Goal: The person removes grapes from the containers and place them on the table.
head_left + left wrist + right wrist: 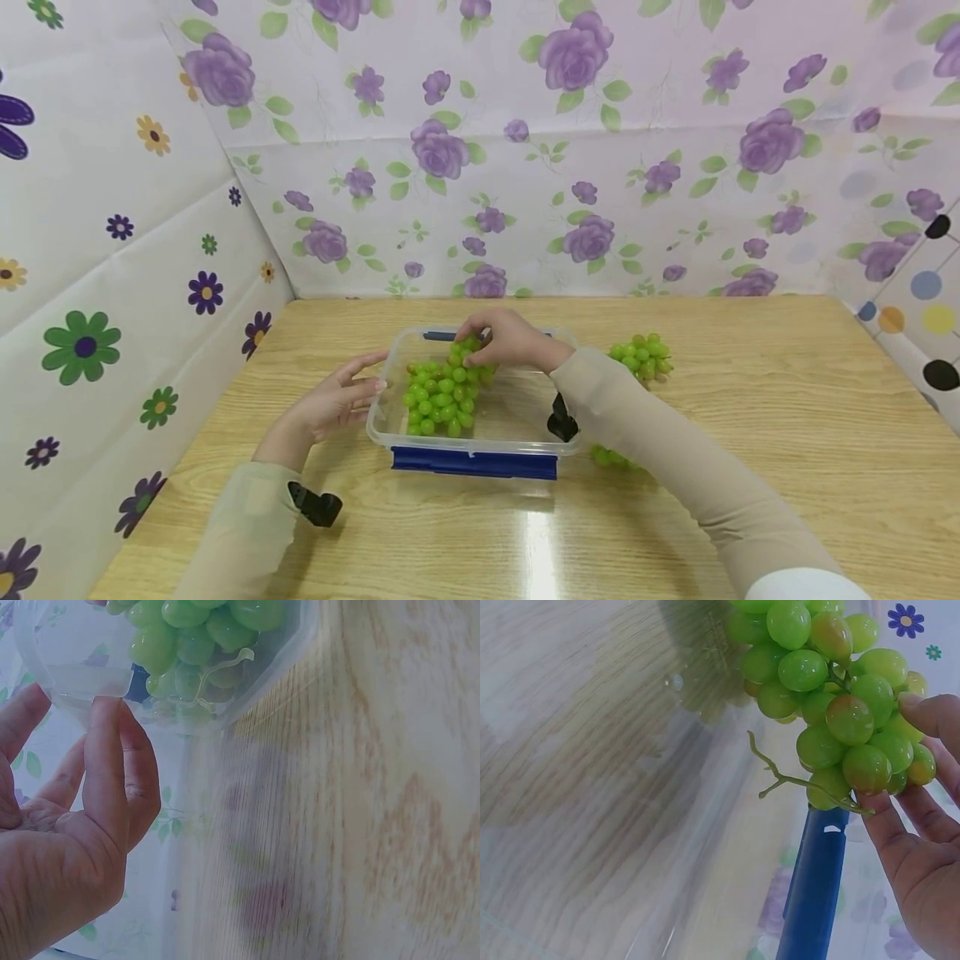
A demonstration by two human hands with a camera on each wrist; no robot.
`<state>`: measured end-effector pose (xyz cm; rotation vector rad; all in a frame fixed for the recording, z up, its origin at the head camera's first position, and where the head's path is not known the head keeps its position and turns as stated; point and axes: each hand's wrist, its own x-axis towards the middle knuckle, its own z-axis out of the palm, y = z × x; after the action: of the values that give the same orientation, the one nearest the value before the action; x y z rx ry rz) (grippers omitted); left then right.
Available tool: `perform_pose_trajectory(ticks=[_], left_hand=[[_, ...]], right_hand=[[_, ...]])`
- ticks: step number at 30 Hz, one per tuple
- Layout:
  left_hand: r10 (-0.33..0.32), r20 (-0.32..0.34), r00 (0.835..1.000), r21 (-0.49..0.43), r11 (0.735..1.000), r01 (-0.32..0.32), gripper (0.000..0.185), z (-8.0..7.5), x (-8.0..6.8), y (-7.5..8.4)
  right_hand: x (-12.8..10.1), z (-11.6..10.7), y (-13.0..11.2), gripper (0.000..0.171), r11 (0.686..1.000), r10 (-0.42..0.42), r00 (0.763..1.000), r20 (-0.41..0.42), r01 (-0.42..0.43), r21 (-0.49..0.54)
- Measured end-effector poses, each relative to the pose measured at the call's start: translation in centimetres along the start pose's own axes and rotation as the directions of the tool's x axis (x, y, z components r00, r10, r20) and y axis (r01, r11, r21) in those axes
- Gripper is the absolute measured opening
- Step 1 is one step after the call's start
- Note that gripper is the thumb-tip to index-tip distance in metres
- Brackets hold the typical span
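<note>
A clear plastic food container (517,442) with blue clip flaps stands on the table. In its left half lie green grapes (438,400), heaped in bunches. My right hand (513,337) reaches over the far part of the container and grips a bunch of green grapes (851,727) between thumb and fingers; its bare stem sticks out in the right wrist view. My left hand (333,404) is beside the container's left wall, fingers extended and spread. In the left wrist view the fingertips (109,709) are right at the wall, with grapes showing through the plastic.
Right of the container, another bunch of green grapes (642,357) lies on the wooden table (765,400). Nearer, more grapes (611,457) are partly hidden beneath the right forearm. Flowered sheets hang behind and at both sides.
</note>
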<state>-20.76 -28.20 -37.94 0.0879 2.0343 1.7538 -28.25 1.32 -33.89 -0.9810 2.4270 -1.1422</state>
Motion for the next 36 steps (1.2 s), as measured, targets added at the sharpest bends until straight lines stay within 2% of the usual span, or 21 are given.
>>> perform_pose_trajectory(ticks=[5,20,36], left_hand=[[-0.004,-0.005,1.0,-0.004,1.0,0.004,0.069,0.0,0.1,-0.1],[-0.014,-0.006,1.0,-0.009,1.0,0.013,0.07,0.2,0.1,0.1],[-0.007,-0.005,1.0,-0.01,1.0,0.007,0.068,0.1,0.0,0.2]], right_hand=[[0.1,-0.2,-0.2,0.029,1.0,0.013,1.0,0.002,-0.013,-0.008],[-0.1,-1.1,-0.7,0.029,0.999,-0.033,0.999,-0.025,0.032,-0.028],[-0.4,-2.6,-1.4,0.031,0.999,0.009,0.998,-0.064,-0.012,-0.048]])
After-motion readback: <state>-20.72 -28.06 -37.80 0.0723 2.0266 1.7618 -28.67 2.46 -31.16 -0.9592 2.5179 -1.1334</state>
